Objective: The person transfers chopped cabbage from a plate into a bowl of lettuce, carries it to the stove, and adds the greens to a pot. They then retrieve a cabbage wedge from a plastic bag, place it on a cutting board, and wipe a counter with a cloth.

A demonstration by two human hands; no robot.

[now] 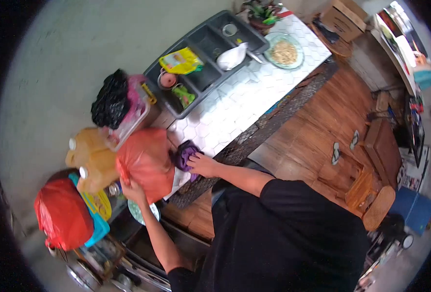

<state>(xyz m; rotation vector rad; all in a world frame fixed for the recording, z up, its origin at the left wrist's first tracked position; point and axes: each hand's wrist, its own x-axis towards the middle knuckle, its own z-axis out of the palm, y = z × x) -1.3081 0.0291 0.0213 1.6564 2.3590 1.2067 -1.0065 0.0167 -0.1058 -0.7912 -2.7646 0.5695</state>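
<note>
My left hand (135, 192) grips the lower left edge of a large red plastic bag (150, 160) that stands at the end of the white tiled counter (240, 109). Just right of the bag, my right hand (203, 164) has its fingers on a bunched purple cloth or bag (185, 155) with a dark part, near the counter's front edge. What lies inside the red bag is hidden.
Behind are a clear bin (133, 124) with a black bag (112, 100) and yellow jugs (96, 160). A dark divided tray (208, 44) holds packets. Beyond it are a glass plate (284, 51) and a potted plant (261, 17). Another red bag (64, 211) sits lower left.
</note>
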